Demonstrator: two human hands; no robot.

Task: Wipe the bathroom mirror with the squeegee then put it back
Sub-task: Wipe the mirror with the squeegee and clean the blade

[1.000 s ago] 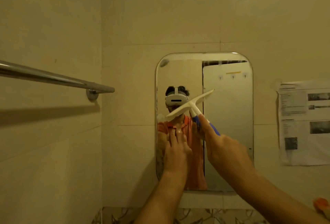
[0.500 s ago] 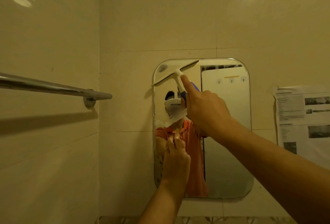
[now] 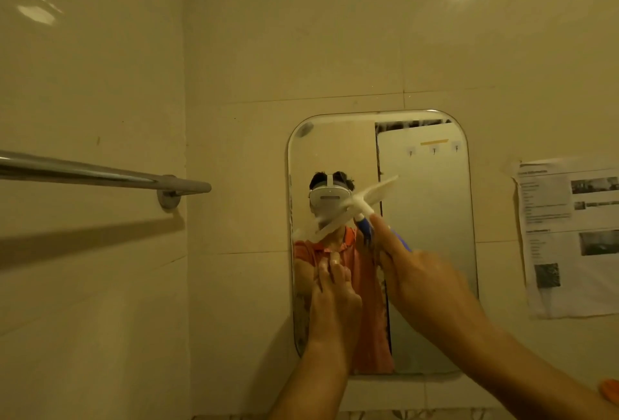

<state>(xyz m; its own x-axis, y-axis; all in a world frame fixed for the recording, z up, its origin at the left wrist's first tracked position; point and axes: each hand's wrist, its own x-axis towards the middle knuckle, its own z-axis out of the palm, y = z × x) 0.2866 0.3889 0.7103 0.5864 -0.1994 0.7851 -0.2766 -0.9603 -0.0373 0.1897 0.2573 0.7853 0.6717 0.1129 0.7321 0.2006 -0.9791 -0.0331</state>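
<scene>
We've got both arms up at the mirror point(image 3: 432, 218). Our left hand point(image 3: 335, 299) lies flat on its lower left part, fingers straight and pointing up. Our right hand point(image 3: 422, 279) is in front of the mirror's middle, curled round the squeegee point(image 3: 361, 206) handle, with the index finger stretched along it and the forearm slanting in from lower right.

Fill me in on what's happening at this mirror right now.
A person is wiping the bathroom mirror. Their right hand grips the squeegee by its blue handle, with the index finger stretched along it. The white blade sits tilted across the middle of the glass and looks blurred. Their left hand rests with straight fingers against the lower part of the mirror. The squeegee has not yet been put back.
</scene>
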